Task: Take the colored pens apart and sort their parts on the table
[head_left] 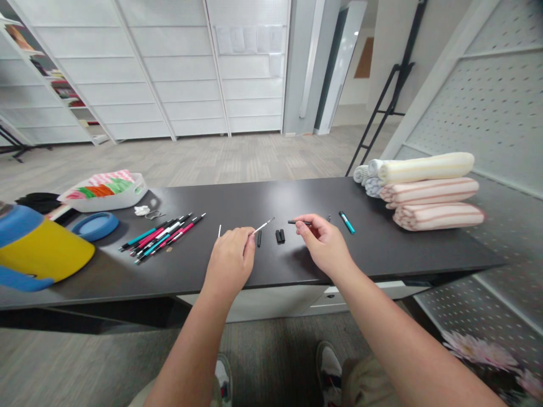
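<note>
My left hand point(231, 257) is closed around a thin white pen refill point(264, 225), its dark tip pointing up and to the right. Between the thumb and fingers of my right hand point(323, 240) is a small black pen part point(292, 222), held level a little apart from the refill. On the dark table between my hands lie two short black pieces point(280, 236) side by side and a slim black piece point(259, 238). A thin white stick point(219, 230) shows just behind my left hand. To the right of my right hand rests a teal pen barrel point(347, 223).
A heap of teal, pink, white and black pens point(163, 236) lies at left. Beyond it are a blue lid point(95, 225), a yellow-and-blue container point(42, 249) and a white basket point(138, 191) of colourful items. Rolled towels point(436, 192) are stacked at right.
</note>
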The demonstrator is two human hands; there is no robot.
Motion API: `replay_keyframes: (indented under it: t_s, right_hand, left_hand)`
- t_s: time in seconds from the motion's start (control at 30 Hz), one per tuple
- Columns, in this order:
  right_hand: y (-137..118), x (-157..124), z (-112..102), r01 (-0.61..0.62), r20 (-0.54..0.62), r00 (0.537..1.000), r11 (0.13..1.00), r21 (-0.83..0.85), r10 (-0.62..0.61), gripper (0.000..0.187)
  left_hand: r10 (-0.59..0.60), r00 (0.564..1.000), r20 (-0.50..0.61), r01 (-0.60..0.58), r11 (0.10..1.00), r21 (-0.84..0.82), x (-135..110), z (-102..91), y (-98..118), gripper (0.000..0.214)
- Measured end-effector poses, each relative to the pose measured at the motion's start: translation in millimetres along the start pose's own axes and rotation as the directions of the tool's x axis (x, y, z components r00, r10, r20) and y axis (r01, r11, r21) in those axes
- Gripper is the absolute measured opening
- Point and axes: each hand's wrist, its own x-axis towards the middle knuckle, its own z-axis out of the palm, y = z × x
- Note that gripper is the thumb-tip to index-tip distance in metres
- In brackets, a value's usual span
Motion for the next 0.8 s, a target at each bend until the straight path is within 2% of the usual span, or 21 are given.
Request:
replay_keyframes:
  t_s: [0.13,0.23,0.3,0.43,0.57,0.8]
  right_hand:
    - [-8.2,-4.8,3.0,0.194,0.039,0.981,0.951,-0.241,-0.19,0.024]
    - [-14.8,-8.9,11.3,0.357,0.112,0.933,0.842,-0.405,-0.341,0.016]
    - [-17.9,-10.9,20.6,0.42,0.166,0.906,0.775,-0.472,-0.39,0.015]
    - [-21.5,-12.0,41.1,0.471,0.252,0.881,0.681,-0.561,-0.401,0.014]
    - [-22.5,-10.8,51.5,0.485,0.305,0.872,0.6,-0.636,-0.383,0.017]
    - [-22.8,-7.2,53.2,0.499,0.388,0.867,0.563,-0.659,-0.314,0.025]
  left_hand:
    - [-0.122,0.991,-0.051,0.113,0.983,-0.146,0.4,-2.2,-0.5,0.02]
    - [-0.272,0.96,-0.066,0.241,0.924,-0.296,1.4,-6.0,-1.3,0.021]
    - [-0.359,0.931,-0.067,0.308,0.871,-0.384,2.0,-7.5,-3.7,0.022]
    - [-0.467,0.882,-0.053,0.375,0.767,-0.52,2.2,-6.5,-11.3,0.026]
    - [-0.508,0.86,-0.05,0.381,0.704,-0.599,1.2,-4.4,-16.3,0.026]
    - [-0.545,0.836,-0.064,0.38,0.66,-0.648,0.9,-2.2,-18.9,0.025]
